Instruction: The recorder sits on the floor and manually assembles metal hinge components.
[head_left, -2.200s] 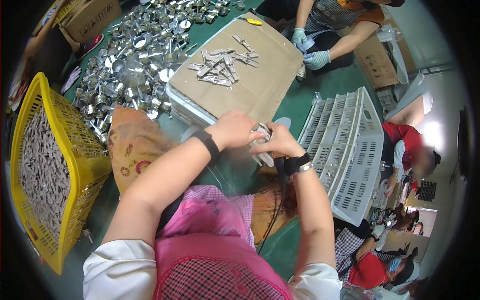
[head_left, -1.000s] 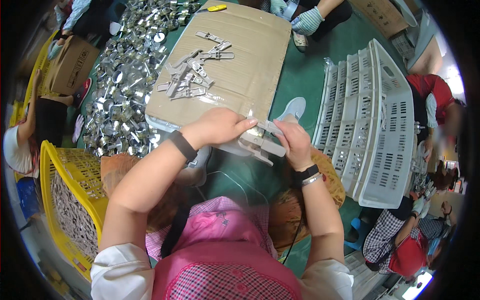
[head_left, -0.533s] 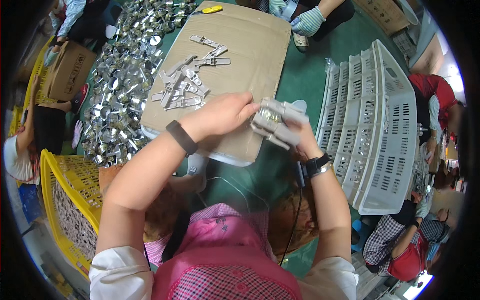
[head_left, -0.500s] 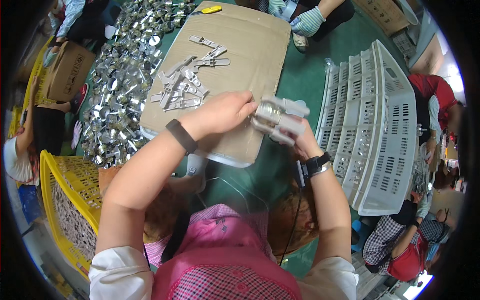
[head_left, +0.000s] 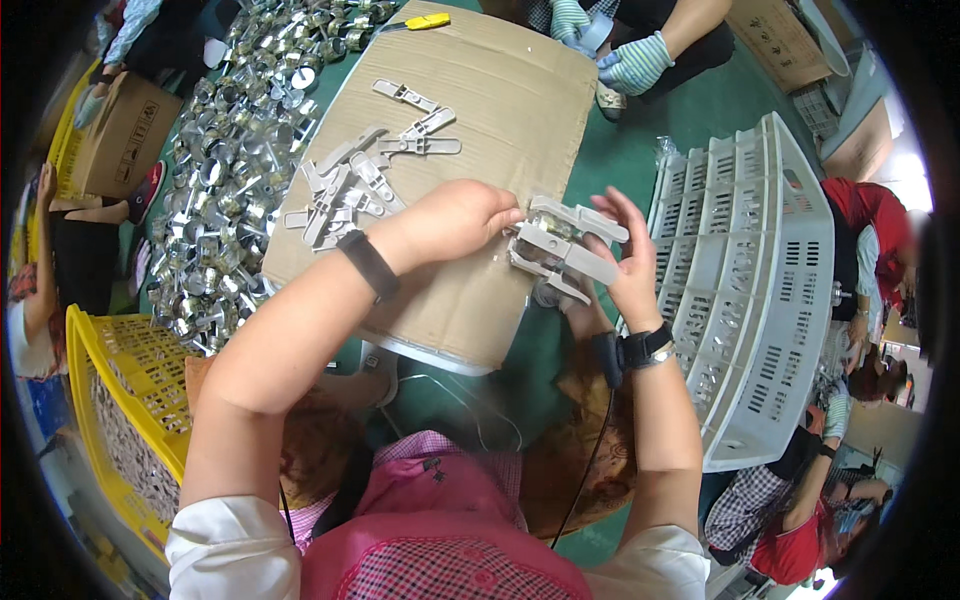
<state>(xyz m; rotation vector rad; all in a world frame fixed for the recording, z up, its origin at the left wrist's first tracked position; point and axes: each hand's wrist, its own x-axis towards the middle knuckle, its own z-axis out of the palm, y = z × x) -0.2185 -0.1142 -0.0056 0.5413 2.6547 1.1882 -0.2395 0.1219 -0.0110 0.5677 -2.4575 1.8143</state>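
pressing my left hand (head_left: 462,222) closed on one end of the grey plastic clips (head_left: 562,248), i cup the stack in my right hand (head_left: 628,268) over the cardboard sheet (head_left: 480,150); i should keep them aligned and squeeze evenly.

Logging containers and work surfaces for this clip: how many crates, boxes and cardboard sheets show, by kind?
White crates: 1
Yellow crates: 1
Cardboard boxes: 2, the other at top right
Cardboard sheets: 1
Total: 5
The grey clips on the sheet and the metal parts beside it overlap too much to count.
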